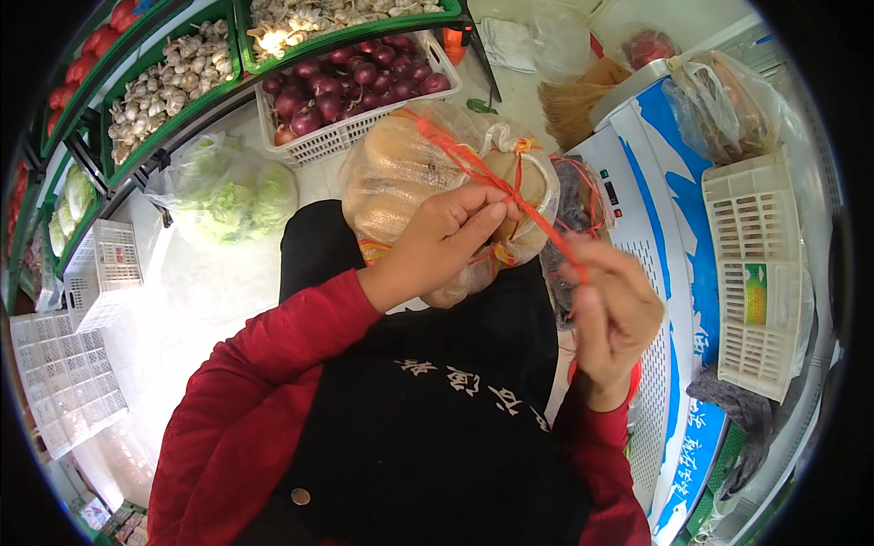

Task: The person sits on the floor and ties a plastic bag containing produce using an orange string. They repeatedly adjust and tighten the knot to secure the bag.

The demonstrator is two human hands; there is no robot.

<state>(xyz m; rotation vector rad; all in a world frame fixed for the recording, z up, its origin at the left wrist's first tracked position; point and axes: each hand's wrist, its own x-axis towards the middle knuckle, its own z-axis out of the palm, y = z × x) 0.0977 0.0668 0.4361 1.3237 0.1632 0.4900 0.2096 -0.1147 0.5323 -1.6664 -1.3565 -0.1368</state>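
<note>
A white mesh sack (pixel 403 170) full of large pale-brown produce, perhaps potatoes, stands upright in front of my knees. Its gathered mouth has yellow-and-red edging. Red plastic twine (pixel 471 164) runs from the top of the sack down across its mouth. My left hand (pixel 444 232) pinches the twine between thumb and forefinger, close against the sack. To the right, my right hand (pixel 614 307) grips the twine's other stretch, and it is pulled taut between the two hands. Motion blurs the right fingers.
Beyond the sack sits a white crate of red onions (pixel 341 89), under green trays of garlic (pixel 171 82). Bagged lettuce (pixel 232 191) lies on the floor at left, near white crates (pixel 68 382). On the right are a blue-and-white appliance (pixel 683 205), a white basket (pixel 754 273) and a broom (pixel 570 112).
</note>
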